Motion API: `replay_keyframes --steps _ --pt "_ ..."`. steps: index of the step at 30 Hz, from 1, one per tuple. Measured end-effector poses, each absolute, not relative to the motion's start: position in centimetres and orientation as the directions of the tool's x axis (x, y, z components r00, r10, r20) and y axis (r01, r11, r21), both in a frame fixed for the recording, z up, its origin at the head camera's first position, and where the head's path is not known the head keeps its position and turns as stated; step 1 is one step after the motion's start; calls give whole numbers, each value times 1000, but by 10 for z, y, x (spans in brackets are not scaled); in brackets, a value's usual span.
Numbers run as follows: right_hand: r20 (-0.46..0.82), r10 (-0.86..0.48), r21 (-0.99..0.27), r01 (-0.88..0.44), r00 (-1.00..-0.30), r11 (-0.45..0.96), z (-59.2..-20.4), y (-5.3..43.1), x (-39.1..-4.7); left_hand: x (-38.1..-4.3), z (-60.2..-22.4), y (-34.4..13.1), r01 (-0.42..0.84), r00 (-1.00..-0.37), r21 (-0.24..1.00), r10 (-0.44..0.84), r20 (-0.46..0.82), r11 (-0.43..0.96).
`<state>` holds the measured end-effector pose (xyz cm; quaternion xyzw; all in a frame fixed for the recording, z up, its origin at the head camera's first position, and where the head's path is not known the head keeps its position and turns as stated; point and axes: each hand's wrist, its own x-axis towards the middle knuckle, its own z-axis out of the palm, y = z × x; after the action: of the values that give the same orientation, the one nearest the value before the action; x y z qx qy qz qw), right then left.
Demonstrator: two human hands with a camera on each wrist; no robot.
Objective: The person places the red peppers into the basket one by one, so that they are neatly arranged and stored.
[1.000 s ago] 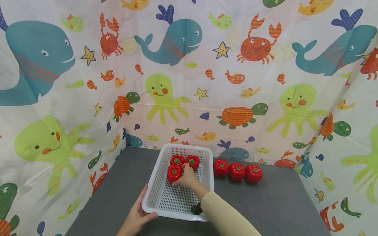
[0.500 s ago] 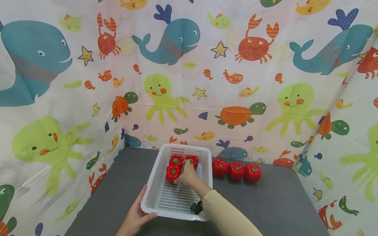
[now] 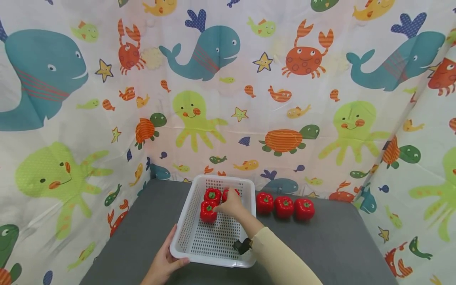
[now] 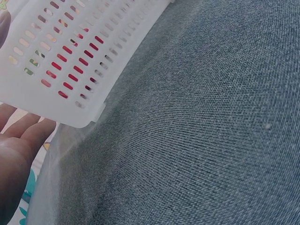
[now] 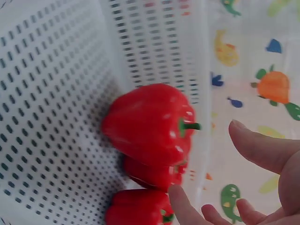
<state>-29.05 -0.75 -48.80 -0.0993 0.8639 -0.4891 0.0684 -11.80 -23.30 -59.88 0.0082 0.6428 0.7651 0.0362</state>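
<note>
A white perforated plastic basket (image 3: 199, 257) holds three red bell peppers with green stems. Two of these peppers (image 3: 212, 194) sit at its far left; a third bell pepper (image 5: 147, 124) lies beside them, partly hidden by the hand in the head view. My left hand (image 3: 164, 259) grips the basket's near left corner, thumb at the front and fingers along the side. Over the third pepper hovers my right hand (image 3: 231, 206), its thumb (image 5: 260, 145) spread from the fingers and a gap showing between hand and pepper in the right wrist view.
Three more red bell peppers (image 3: 284, 207) stand in a row on the dark grey table (image 3: 320, 245), just right of the basket. A curtain (image 3: 256, 91) printed with sea animals surrounds the table at back and sides. A small black object (image 3: 242, 246) shows at the right cuff.
My right hand has lifted slightly and drawn off the third pepper, its fingers loosening from around it. The left hand stays at the basket's corner.
</note>
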Motion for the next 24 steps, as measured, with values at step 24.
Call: replay_keyframes --steps 24 --pt "68 -225 -937 -140 -972 321 -433 54 -283 -117 -599 -231 -54 -998 984 50 -46 -168"
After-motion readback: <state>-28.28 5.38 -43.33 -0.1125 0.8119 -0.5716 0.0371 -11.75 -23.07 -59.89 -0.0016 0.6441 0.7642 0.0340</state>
